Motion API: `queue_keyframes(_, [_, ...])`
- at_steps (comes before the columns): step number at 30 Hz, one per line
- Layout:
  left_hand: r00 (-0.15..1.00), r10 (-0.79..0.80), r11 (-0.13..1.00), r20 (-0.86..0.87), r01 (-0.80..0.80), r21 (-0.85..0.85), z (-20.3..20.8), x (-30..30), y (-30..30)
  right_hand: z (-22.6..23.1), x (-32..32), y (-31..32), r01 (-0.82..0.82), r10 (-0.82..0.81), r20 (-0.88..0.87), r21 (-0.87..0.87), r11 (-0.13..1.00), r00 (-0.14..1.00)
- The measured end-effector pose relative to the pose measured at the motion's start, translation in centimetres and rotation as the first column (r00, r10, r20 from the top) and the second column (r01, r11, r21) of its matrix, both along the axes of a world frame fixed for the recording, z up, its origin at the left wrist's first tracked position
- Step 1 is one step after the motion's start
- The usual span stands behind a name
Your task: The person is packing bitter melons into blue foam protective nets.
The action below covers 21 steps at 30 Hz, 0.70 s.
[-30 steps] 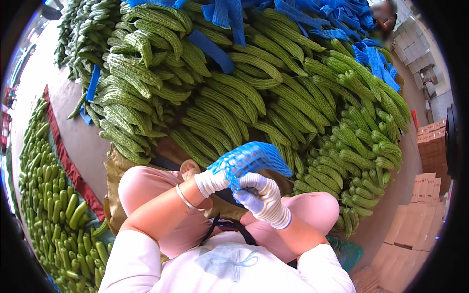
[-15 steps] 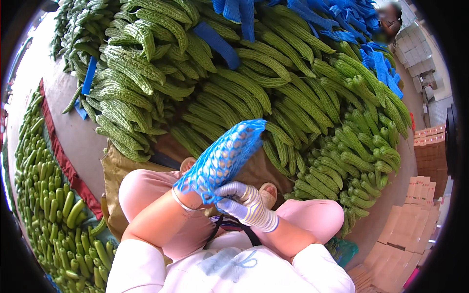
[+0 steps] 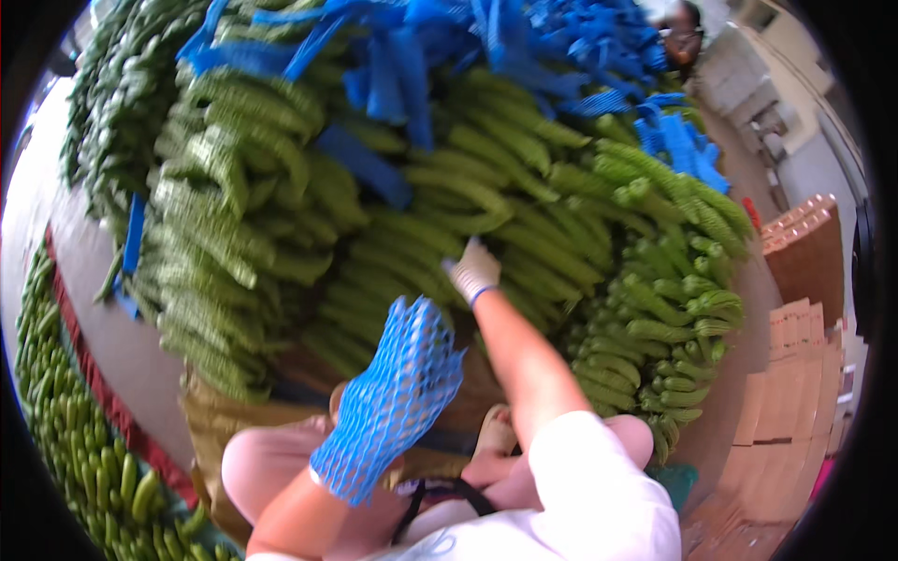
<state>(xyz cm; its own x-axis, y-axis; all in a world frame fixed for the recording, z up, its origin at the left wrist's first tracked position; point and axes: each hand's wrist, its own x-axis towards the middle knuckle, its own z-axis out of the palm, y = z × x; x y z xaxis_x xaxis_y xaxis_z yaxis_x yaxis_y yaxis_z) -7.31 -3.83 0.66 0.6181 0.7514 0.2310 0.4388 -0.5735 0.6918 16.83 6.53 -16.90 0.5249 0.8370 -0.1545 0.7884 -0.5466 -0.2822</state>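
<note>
My left hand (image 3: 393, 397) is inside a blue foam mesh sleeve (image 3: 360, 458) pulled over it down to the wrist. Through the netting its fingers look stretched out, with no bitter melon among them. My right hand (image 3: 475, 271), in a pale striped work glove, reaches forward over the pile of green bitter melons (image 3: 533, 252). Its thumb and a finger stand apart at the melons in the middle; blur hides whether they touch. More bitter melons (image 3: 215, 215) are heaped to the left in stacked rows.
Loose blue mesh sleeves (image 3: 393, 75) lie across the far side of the pile. Smaller green vegetables (image 3: 108, 467) cover the left floor behind a red strip (image 3: 103, 383). Cardboard boxes (image 3: 795, 402) stand at the right. Another person (image 3: 683, 37) is at the far right.
My right hand has left the mesh sleeve at my left hand and stretched forward to the pile. My left hand has dropped lower, with the sleeve still over it. The view has shifted.
</note>
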Motion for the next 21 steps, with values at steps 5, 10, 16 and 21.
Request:
queue_keyframes(5, [0.993, -0.027, 0.998, -0.117, 0.033, 0.045, 1.3, 0.0, -0.3, 1.9, -1.4, -0.3, -0.155, 0.089, -0.358, -0.161, 0.975, 0.929])
queue_keyframes(10, [0.972, -0.157, 0.968, -0.176, 0.187, 0.169, -1.0, -0.9, -1.4, 2.7, -3.8, -7.5, 0.258, -0.064, -0.928, -0.167, 0.952, -0.367])
queue_keyframes(16, [0.901, -0.433, 0.877, -0.030, 0.429, 0.216, -1.7, 0.2, -3.2, 9.2, -6.2, -17.0, 0.305, 0.112, -0.772, -0.110, 0.946, -0.626])
queue_keyframes(21, [0.934, -0.355, 0.935, -0.036, 0.354, -0.012, -0.3, 1.4, -5.0, 9.5, -5.1, -21.5, 0.398, 0.223, -0.888, 0.050, 0.916, -0.402])
